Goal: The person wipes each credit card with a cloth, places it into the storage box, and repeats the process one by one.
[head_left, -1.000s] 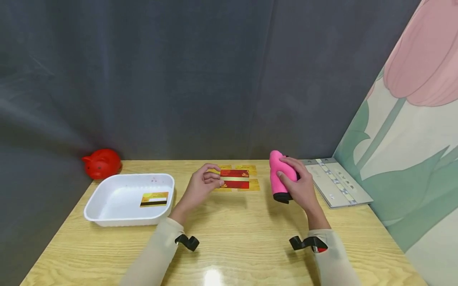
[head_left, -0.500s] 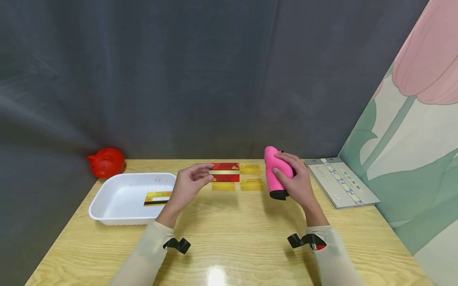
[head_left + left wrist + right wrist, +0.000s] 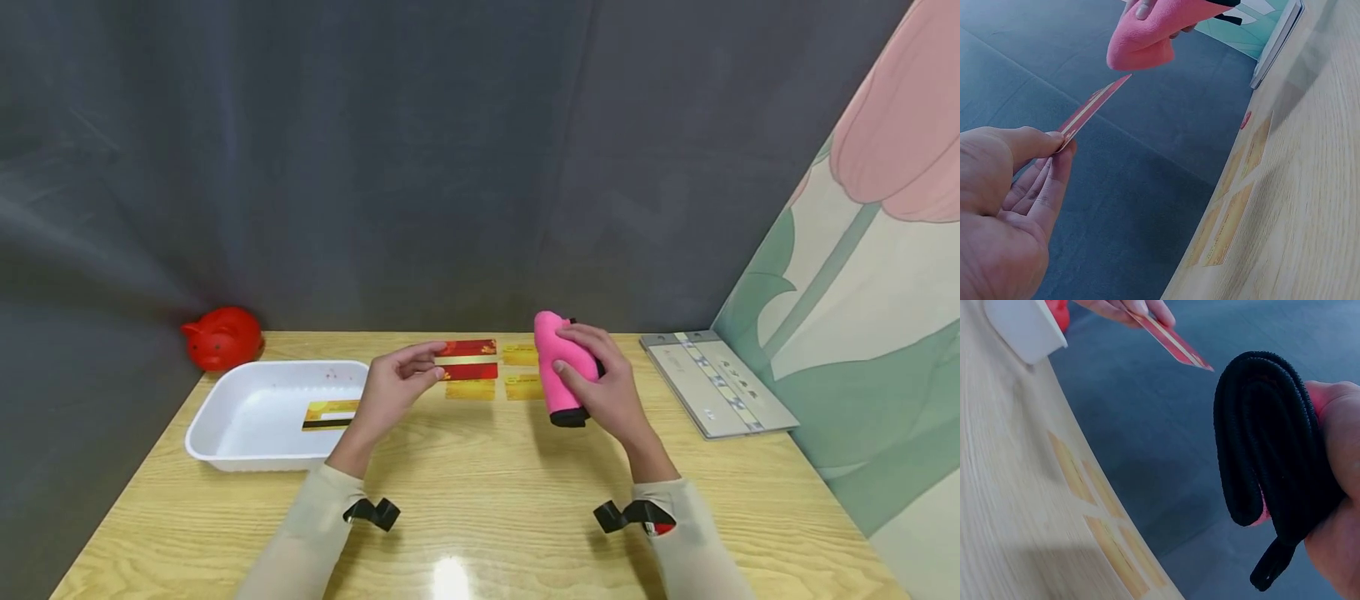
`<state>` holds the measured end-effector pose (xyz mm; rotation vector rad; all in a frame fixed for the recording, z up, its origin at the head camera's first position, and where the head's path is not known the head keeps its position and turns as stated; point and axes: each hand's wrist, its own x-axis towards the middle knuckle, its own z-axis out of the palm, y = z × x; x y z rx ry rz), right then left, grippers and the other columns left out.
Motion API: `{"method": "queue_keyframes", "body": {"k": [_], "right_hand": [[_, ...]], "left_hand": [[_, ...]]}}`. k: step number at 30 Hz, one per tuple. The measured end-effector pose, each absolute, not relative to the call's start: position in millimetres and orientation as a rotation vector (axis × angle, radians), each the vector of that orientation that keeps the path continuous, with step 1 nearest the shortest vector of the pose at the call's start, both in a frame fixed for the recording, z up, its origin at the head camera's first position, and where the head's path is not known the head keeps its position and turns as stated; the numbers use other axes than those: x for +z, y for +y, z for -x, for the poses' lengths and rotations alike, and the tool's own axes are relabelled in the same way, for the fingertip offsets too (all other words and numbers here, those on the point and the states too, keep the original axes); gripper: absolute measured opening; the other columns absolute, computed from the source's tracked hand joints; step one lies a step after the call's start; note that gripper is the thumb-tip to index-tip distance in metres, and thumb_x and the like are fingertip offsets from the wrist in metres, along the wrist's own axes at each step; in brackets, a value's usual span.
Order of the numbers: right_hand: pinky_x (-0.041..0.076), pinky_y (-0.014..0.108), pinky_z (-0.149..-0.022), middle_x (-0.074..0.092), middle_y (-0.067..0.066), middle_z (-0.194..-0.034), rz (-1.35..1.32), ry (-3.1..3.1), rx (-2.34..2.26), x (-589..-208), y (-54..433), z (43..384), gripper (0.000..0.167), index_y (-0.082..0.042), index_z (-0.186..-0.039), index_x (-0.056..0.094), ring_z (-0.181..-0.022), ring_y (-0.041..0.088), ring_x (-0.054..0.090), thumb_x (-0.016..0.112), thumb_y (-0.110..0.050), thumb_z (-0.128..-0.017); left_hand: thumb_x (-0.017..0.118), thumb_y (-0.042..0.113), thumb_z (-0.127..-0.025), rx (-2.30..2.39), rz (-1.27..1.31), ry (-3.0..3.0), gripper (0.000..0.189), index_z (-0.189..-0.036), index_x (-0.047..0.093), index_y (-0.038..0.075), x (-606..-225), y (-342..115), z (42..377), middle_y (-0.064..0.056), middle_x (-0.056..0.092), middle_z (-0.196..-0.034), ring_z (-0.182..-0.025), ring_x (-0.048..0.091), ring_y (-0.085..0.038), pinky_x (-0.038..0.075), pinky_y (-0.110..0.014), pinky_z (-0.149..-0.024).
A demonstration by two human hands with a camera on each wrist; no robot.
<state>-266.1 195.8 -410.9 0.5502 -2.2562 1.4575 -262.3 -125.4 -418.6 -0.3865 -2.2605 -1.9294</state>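
Sitting beside a glossy red pig-shaped bank (image 3: 222,339), a white plastic tray (image 3: 266,464) is holding a black-striped yellow card (image 3: 326,408). Further right, the left hand (image 3: 390,392) is pinching a flat red card with a gold band (image 3: 471,360) by one edge above flat yellow cards (image 3: 470,389) on the wooden counter (image 3: 487,475). Near a grey rectangular book (image 3: 720,383), the right hand (image 3: 611,387) is gripping a rolled pink-and-black cloth (image 3: 558,367) whose nearness is risking a bump that could loosen that slight pinch.
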Motion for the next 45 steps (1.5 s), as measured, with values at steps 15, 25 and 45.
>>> {"method": "queue_keyframes", "body": {"k": [15, 25, 45], "right_hand": [[0.052, 0.015, -0.091, 0.060, 0.006, -0.141, -0.715, -2.246, 1.445, -414, 169, 257, 0.043, -0.015, -0.130, 0.070, -0.126, 0.008, 0.054, 0.079, -0.004, -0.089], [0.051, 0.015, -0.099, 0.062, 0.006, -0.138, -0.866, -2.250, 1.423, -419, 150, 253, 0.041, -0.013, -0.128, 0.072, -0.131, 0.022, 0.056, 0.079, -0.005, -0.089], [0.056, 0.026, -0.097, 0.061, 0.006, -0.140, -0.906, -2.329, 1.347, -422, 137, 245, 0.040, -0.015, -0.129, 0.072, -0.130, 0.027, 0.060, 0.080, -0.010, -0.090]], "left_hand": [[0.078, 0.007, -0.092, -1.966, 0.346, -2.247, 0.036, -0.127, 0.074, 0.009, -424, -113, 260, -0.021, 0.071, -0.125, -0.099, 0.068, -0.007, 0.059, -0.017, -0.083], [0.077, 0.006, -0.091, -1.978, 0.341, -2.234, 0.036, -0.127, 0.073, 0.007, -423, -102, 255, -0.024, 0.073, -0.118, -0.101, 0.071, -0.015, 0.061, -0.019, -0.085], [0.075, 0.006, -0.094, -1.955, 0.409, -2.191, 0.037, -0.131, 0.072, 0.009, -428, -90, 248, -0.011, 0.073, -0.129, -0.111, 0.072, -0.027, 0.060, -0.022, -0.090]]}}
